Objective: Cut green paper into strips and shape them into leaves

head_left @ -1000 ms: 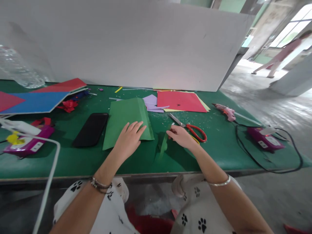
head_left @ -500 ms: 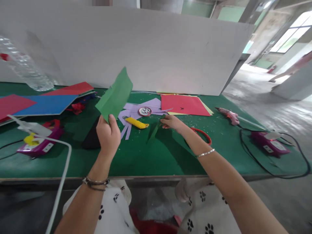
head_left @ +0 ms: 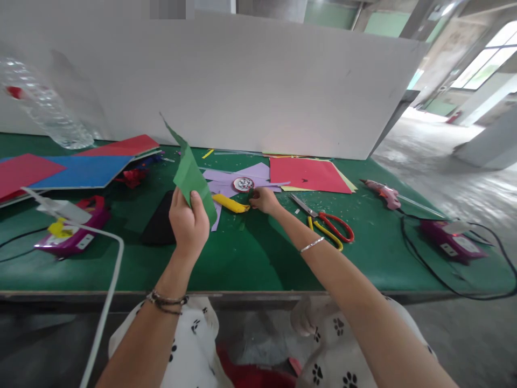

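My left hand [head_left: 189, 218] grips a folded sheet of green paper [head_left: 189, 172] by its lower edge, thumb on the near side, and holds it upright above the table. My right hand [head_left: 264, 200] is closed in a pinch over the table's middle, with a small dark green piece of paper [head_left: 251, 194] at the fingertips. Close to it lies a yellow elongated object [head_left: 231, 203] whose kind I cannot tell. Purple paper strips [head_left: 258, 172] lie behind, with a round, speckled, red-rimmed piece [head_left: 243, 184] on them. Scissors [head_left: 329, 222] with red and yellow handles rest right of my right hand.
Red sheets [head_left: 309, 175] lie at the back by the white board [head_left: 262, 81]. A pink glue gun [head_left: 383, 193] and a purple box [head_left: 452, 240] with a black cable are at right. Left are a plastic bottle [head_left: 52, 108], blue boards [head_left: 89, 170] and a purple box [head_left: 76, 237].
My right hand has moved left towards the yellow object, uncovering the scissors. The green sheet in my left hand has turned more edge-on and shifted slightly right.
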### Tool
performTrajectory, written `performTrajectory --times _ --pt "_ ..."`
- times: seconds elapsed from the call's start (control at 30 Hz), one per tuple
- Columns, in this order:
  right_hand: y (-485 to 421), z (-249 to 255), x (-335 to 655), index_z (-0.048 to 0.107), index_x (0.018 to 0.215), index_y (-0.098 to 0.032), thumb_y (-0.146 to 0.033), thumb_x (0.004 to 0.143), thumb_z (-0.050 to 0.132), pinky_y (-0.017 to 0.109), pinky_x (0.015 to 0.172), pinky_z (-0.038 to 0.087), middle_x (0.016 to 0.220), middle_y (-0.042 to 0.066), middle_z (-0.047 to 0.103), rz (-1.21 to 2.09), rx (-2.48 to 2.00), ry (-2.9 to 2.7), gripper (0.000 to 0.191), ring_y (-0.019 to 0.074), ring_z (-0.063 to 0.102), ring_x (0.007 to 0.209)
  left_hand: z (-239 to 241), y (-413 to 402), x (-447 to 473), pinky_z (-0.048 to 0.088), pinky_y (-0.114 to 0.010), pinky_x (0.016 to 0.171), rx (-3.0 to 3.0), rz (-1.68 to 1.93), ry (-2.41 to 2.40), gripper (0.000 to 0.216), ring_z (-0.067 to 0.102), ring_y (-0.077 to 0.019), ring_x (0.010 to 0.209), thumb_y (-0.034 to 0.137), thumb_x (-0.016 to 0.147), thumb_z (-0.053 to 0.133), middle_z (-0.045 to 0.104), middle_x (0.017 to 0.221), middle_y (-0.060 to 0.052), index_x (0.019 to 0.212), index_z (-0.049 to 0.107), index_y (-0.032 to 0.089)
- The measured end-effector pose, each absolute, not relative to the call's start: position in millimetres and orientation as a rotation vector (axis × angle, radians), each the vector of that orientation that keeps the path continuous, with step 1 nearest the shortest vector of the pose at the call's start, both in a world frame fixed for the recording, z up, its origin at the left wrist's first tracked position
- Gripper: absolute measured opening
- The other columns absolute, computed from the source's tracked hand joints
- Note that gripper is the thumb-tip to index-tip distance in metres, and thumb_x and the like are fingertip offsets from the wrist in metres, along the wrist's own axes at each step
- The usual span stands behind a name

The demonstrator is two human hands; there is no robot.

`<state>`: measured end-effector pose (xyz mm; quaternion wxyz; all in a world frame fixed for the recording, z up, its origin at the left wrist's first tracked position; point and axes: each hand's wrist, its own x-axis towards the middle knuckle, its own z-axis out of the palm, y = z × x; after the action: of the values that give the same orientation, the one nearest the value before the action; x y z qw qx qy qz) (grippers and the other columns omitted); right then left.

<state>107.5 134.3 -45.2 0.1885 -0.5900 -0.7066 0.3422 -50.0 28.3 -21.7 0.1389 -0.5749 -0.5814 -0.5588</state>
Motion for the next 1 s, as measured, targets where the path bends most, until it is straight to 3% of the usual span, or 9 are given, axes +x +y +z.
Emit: performTrajectory --times 0.1,0.23,0.37,0.5,0.6,0.73,0.83,1.0 --pt "136 -47 104 0.061 0.067 -0.012 -0.016 0.071 0.058 0.020 0.056 0.045 0.063 0.002 0.062 0.913 -1.645 -1.994 0.007 0.0140 0.059 0.065 -23 29 -50 0.043 -0.032 0.080 -1.667 -1.598 -1.662 0.030 0.056 -0.0212 0.094 0.021 0.085 0.028 0.060 0.088 -0.011 0.093 0.056 0.013" --pt "136 -50 100 0.060 0.063 -0.014 -0.021 0.072 0.056 0.017 0.049 0.042 0.052 -0.002 0.057 0.864 -1.649 -2.015 0.013 0.0104 0.057 0.054 -25 31 -50 0.043 -0.033 0.079 -1.645 -1.619 -1.606 0.030 0.056 -0.0217 0.091 0.023 0.085 0.028 0.060 0.086 -0.011 0.091 0.056 0.012" --pt "134 -46 94 0.062 0.063 -0.015 -0.021 0.073 0.051 0.017 0.050 0.041 0.051 -0.002 0.057 0.816 -1.623 -2.075 0.016 0.0104 0.056 0.055 -28 33 -49 0.042 -0.036 0.081 -1.643 -1.636 -1.573 0.032 0.054 -0.0234 0.094 0.025 0.086 0.027 0.058 0.086 -0.012 0.094 0.055 0.011" --pt "129 -41 87 0.063 0.060 -0.015 -0.018 0.068 0.055 0.020 0.058 0.042 0.059 0.001 0.061 0.778 -1.573 -2.151 0.012 0.0154 0.059 0.068 -28 32 -48 0.041 -0.038 0.084 -1.675 -1.657 -1.542 0.033 0.053 -0.0238 0.098 0.025 0.087 0.026 0.057 0.093 -0.012 0.102 0.053 0.014" --pt "127 -41 88 0.064 0.073 -0.014 -0.018 0.067 0.056 0.023 0.064 0.042 0.071 0.004 0.064 0.744 -1.566 -2.136 0.011 0.0184 0.058 0.078 -27 30 -47 0.040 -0.036 0.086 -1.717 -1.654 -1.477 0.033 0.053 -0.0216 0.099 0.025 0.088 0.026 0.057 0.100 -0.012 0.107 0.050 0.016" --pt "124 -41 104 0.058 0.098 -0.014 -0.018 0.073 0.050 0.022 0.060 0.044 0.072 0.003 0.063 0.805 -1.557 -2.070 0.026 0.0133 0.059 0.067 -27 28 -45 0.042 -0.034 0.086 -1.819 -1.582 -1.321 0.033 0.052 -0.0206 0.102 0.021 0.087 0.027 0.056 0.106 -0.013 0.113 0.046 0.016" --pt "115 -35 124 0.054 0.102 -0.013 -0.017 0.076 0.044 0.021 0.057 0.046 0.075 0.002 0.062 0.869 -1.517 -2.022 0.028 0.0099 0.058 0.061 -27 25 -41 0.043 -0.032 0.086 -1.893 -1.520 -1.236 0.036 0.052 -0.0195 0.104 0.017 0.086 0.029 0.055 0.110 -0.011 0.120 0.040 0.018" --pt "86 -22 172 0.049 0.105 -0.014 -0.022 0.081 0.036 0.026 0.069 0.048 0.088 0.005 0.061 0.814 -1.370 -2.009 0.029 0.0112 0.059 0.075 -22 6 -19 0.041 -0.030 0.089 -2.271 -1.355 -0.981 0.047 0.047 -0.0173 0.110 0.013 0.083 0.032 0.052 0.118 -0.009 0.128 0.028 0.022"
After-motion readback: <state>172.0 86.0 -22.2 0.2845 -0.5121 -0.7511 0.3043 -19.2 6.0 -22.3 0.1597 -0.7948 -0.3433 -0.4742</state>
